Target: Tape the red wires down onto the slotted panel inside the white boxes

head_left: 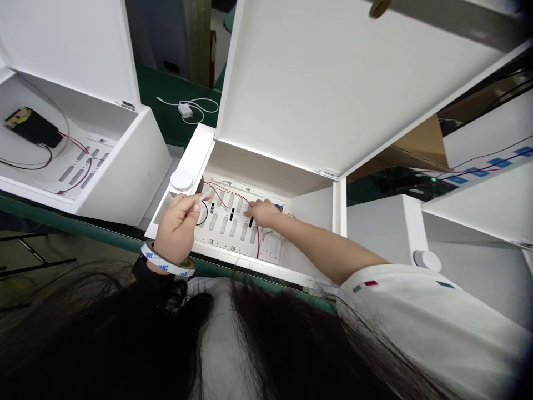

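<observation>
The left hand (pixel 177 228), a roll of white 3M tape (pixel 169 267) looped around its wrist, was closed in a pinch on a thin pale strip (pixel 204 196), too small to identify. The right hand (pixel 262 214) reached across with curled fingers low over a slotted white panel (pixel 225 225), just beside a small black clip (pixel 251 221); whether it held the clip or only pressed near it could not be told.

The panel lay inside a white box (pixel 195 150) with its broad white lid (pixel 333 83) propped open, on a green-edged surface (pixel 62 218). A thin red wire (pixel 233 195) looped loosely across the slots, close under the right hand, so a careless sweep of the fingers could snag it or pull it from a clip. The lid was another risk – if knocked, it might swing down onto the forearms. Long dark hair (pixel 104 328) hung forward at the bottom of the view and could catch on the wiring. A round white disc (pixel 181 180) sat at the box's corner, near enough to the left hand to be nudged off.
</observation>
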`<control>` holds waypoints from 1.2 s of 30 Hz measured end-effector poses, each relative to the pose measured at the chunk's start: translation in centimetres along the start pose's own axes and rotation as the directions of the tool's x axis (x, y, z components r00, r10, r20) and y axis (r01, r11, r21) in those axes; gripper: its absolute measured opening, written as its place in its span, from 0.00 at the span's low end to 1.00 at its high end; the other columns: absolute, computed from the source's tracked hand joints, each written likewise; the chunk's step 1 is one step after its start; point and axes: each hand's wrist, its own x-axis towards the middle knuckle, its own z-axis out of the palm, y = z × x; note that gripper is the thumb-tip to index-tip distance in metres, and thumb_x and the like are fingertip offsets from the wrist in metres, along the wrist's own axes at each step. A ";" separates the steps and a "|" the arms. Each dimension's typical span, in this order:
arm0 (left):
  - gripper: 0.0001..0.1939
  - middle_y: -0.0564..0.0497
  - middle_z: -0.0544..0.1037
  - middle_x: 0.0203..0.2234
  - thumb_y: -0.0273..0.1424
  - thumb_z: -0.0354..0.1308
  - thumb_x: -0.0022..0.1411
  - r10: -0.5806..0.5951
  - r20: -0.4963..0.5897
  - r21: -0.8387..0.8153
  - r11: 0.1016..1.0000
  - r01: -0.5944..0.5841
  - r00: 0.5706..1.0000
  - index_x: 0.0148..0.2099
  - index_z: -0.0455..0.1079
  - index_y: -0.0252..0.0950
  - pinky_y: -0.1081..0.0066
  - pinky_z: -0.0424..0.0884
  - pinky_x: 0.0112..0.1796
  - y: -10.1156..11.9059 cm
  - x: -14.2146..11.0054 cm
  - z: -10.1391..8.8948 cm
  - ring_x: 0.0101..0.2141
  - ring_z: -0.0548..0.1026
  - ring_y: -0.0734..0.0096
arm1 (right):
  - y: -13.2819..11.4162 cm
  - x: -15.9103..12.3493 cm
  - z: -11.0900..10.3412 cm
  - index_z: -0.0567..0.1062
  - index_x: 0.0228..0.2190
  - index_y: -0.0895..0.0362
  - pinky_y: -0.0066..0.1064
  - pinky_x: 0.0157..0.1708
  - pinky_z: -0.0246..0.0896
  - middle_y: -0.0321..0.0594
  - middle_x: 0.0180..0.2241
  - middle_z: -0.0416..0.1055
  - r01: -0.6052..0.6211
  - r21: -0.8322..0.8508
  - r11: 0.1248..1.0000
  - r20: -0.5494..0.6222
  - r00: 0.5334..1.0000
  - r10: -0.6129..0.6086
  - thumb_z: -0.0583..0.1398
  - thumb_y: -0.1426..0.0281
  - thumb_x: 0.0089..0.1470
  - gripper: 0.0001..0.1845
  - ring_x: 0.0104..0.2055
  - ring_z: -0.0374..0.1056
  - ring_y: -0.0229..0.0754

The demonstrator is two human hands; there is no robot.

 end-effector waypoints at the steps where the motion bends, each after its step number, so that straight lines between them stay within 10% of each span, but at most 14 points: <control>1: 0.18 0.48 0.72 0.38 0.36 0.51 0.68 0.001 0.020 0.005 1.000 -0.002 1.000 0.54 0.74 0.38 0.66 0.67 0.45 0.1 0.0 0.0 0.39 0.71 0.67 | 0.2 -0.3 -1.1 0.77 0.51 0.51 0.42 0.49 0.59 0.51 0.49 0.73 -0.036 0.126 0.991 -0.086 0.995 0.047 0.57 0.75 0.56 0.22 0.52 0.67 0.54; 5: 0.17 0.49 0.73 0.36 0.35 0.52 0.67 0.037 0.100 0.065 0.997 -0.043 0.994 0.54 0.75 0.38 0.66 0.68 0.45 0.2 0.0 0.6 0.41 0.72 0.66 | -0.9 -3.2 -7.1 0.80 0.44 0.55 0.33 0.44 0.65 0.43 0.42 0.78 0.182 0.731 0.657 -0.371 0.915 0.158 0.56 0.59 0.61 0.19 0.42 0.72 0.42; 10: 0.23 0.43 0.72 0.38 0.30 0.46 0.68 0.152 0.157 0.343 0.918 -0.199 0.976 0.60 0.68 0.27 0.61 0.69 0.45 0.5 -0.2 1.8 0.41 0.72 0.60 | -5.0 -8.4 -12.6 0.82 0.37 0.58 0.32 0.38 0.66 0.40 0.33 0.78 0.475 0.803 0.360 -0.466 0.877 -0.117 0.65 0.55 0.51 0.20 0.34 0.71 0.38; 16: 0.24 0.41 0.71 0.39 0.25 0.44 0.66 0.103 0.275 0.503 0.832 -0.234 0.956 0.61 0.66 0.27 0.61 0.68 0.39 1.2 -0.6 2.7 0.37 0.71 0.59 | -6.9 -9.5 -13.1 0.81 0.28 0.58 0.29 0.36 0.63 0.36 0.29 0.78 0.423 0.756 0.499 -0.446 0.891 -0.080 0.68 0.65 0.47 0.08 0.32 0.71 0.36; 20: 0.24 0.45 0.70 0.38 0.29 0.50 0.65 0.094 0.146 0.376 0.915 -0.143 0.985 0.62 0.63 0.31 0.63 0.66 0.40 0.8 -0.6 2.0 0.35 0.69 0.63 | -5.3 -8.0 -12.4 0.81 0.28 0.57 0.27 0.33 0.63 0.35 0.28 0.77 0.323 0.734 0.597 -0.351 0.934 -0.074 0.68 0.66 0.47 0.07 0.30 0.70 0.36; 26: 0.27 0.50 0.60 0.35 0.17 0.50 0.52 -0.059 -0.047 0.021 0.998 0.061 0.997 0.54 0.64 0.38 0.69 0.64 0.39 -0.2 -0.4 0.7 0.33 0.62 0.70 | -2.0 -1.6 -4.9 0.83 0.33 0.56 0.27 0.38 0.63 0.37 0.33 0.80 -0.044 0.515 0.856 -0.227 0.956 0.186 0.65 0.75 0.47 0.09 0.37 0.73 0.41; 31: 0.31 0.49 0.59 0.38 0.15 0.47 0.44 -0.069 0.022 -0.117 0.991 0.071 0.997 0.51 0.62 0.39 0.70 0.63 0.40 -1.1 -0.5 0.7 0.36 0.61 0.70 | -2.7 2.2 1.8 0.82 0.42 0.55 0.26 0.46 0.62 0.40 0.44 0.79 -0.027 0.434 0.901 -0.215 0.968 0.132 0.57 0.75 0.54 0.17 0.46 0.72 0.42; 36: 0.27 0.50 0.62 0.36 0.15 0.47 0.46 -0.035 0.009 -0.125 0.992 0.035 0.999 0.49 0.63 0.39 0.70 0.65 0.41 -1.5 -0.5 0.4 0.37 0.64 0.70 | -3.7 3.1 4.2 0.81 0.45 0.55 0.27 0.47 0.60 0.41 0.45 0.77 0.044 0.377 0.925 -0.242 0.969 0.052 0.54 0.72 0.60 0.18 0.48 0.70 0.42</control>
